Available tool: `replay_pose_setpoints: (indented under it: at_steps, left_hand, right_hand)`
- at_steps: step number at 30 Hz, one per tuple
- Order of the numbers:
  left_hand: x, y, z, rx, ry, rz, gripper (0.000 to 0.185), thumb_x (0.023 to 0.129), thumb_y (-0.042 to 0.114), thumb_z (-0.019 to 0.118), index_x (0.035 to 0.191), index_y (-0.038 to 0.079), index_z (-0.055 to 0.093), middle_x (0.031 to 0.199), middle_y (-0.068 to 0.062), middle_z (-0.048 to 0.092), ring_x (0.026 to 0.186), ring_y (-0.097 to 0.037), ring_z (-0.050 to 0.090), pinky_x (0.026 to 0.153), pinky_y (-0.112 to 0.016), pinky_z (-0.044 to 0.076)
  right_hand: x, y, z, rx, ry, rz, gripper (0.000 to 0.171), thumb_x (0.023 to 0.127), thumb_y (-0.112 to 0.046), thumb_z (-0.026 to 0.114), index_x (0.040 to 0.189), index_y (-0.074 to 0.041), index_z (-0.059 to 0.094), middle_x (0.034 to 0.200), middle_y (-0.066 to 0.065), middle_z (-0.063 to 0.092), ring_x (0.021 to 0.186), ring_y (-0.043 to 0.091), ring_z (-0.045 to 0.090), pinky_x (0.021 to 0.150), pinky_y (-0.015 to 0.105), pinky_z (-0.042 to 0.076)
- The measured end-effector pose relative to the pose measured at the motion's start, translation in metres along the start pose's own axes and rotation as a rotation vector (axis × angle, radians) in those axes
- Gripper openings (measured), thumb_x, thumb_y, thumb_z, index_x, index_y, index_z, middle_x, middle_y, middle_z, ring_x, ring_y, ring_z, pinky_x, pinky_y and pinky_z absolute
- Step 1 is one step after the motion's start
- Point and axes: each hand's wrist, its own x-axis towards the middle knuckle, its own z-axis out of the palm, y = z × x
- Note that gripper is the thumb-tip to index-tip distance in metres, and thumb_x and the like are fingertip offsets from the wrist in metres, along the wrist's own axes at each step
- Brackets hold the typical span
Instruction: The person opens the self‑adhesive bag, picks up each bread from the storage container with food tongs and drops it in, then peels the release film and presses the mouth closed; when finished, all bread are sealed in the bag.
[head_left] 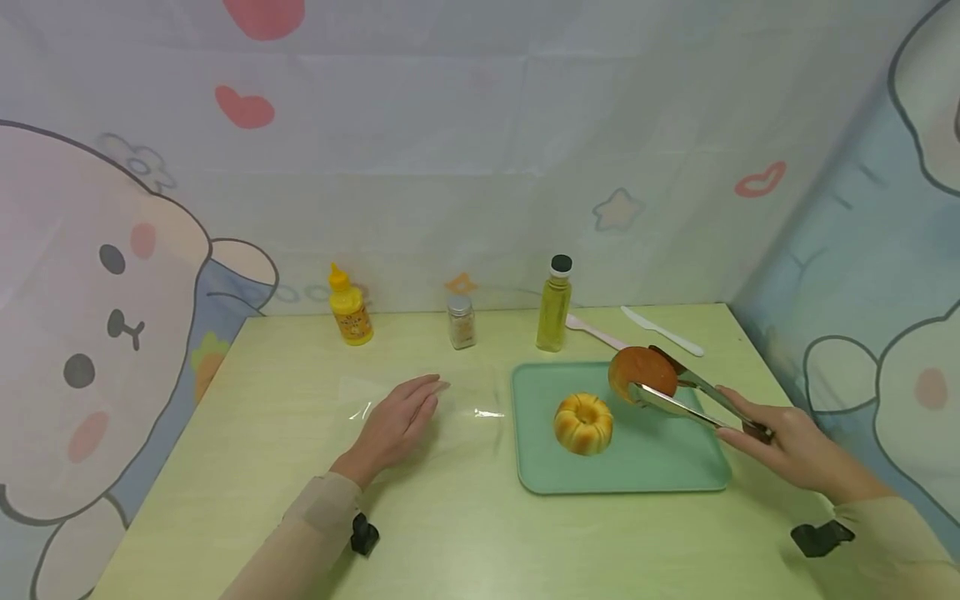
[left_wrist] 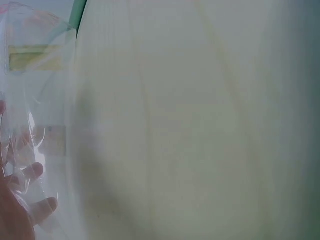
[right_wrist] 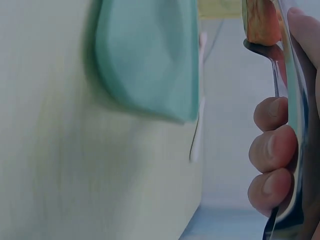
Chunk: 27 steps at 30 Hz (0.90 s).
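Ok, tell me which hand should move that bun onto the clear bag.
Right. The right hand already grips the tongs, which clamp the brown bun above the green tray. The left hand lies flat on the clear bag, probably best left steadying it.

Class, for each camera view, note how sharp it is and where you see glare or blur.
Head view: sharp, evenly lit, glints on the clear plastic sheet under the left hand. Left wrist view: hazy, table washed out. Right wrist view: soft, tray blurred, tongs reflective.

Even soft overhead light, faint shadows; head view sharp, edges bowed; both wrist views blurred.
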Motion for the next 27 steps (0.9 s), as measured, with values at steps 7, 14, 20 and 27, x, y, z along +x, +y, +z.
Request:
replay_pose_setpoints:
  at_steps: [7,14,20,27]
  left_hand:
    - [0.001,0.001,-0.001,-0.003,0.014,0.009,0.034,0.111,0.023,0.049,0.14,0.014,0.067,0.148,-0.011,0.061,0.139,-0.032,0.056,0.114,-0.052,0.046]
    - [0.0,0.004,-0.001,-0.011,0.003,-0.005,0.036,0.112,0.023,0.049,0.142,0.015,0.066,0.149,-0.013,0.061,0.139,-0.034,0.056,0.114,-0.053,0.045]
    - [-0.001,0.005,0.0,-0.005,0.007,-0.002,0.036,0.112,0.023,0.049,0.143,0.015,0.066,0.149,-0.013,0.06,0.139,-0.033,0.056,0.114,-0.053,0.046]
    - [0.004,0.005,0.0,-0.005,0.01,0.001,0.036,0.112,0.023,0.049,0.144,0.016,0.065,0.151,-0.011,0.059,0.14,-0.032,0.055,0.114,-0.053,0.046]
  right_hand:
    - [0.031,-0.014,0.009,0.021,-0.032,-0.075,0.068,0.092,-0.003,0.079,0.153,-0.001,0.052,0.068,-0.022,0.035,0.057,-0.009,0.028,0.052,0.011,0.031]
    - [0.061,-0.032,0.022,0.029,-0.095,-0.13,0.063,0.095,-0.009,0.078,0.152,0.0,0.053,0.069,-0.02,0.036,0.058,-0.008,0.027,0.053,0.014,0.031]
    - [0.088,-0.05,0.034,0.005,-0.181,-0.114,0.062,0.1,-0.022,0.074,0.154,-0.003,0.051,0.065,-0.02,0.036,0.056,-0.006,0.026,0.053,0.017,0.031]
    - [0.116,-0.067,0.047,-0.053,-0.182,-0.22,0.062,0.099,-0.028,0.075,0.153,-0.006,0.054,0.065,-0.021,0.034,0.058,-0.006,0.027,0.054,0.017,0.03]
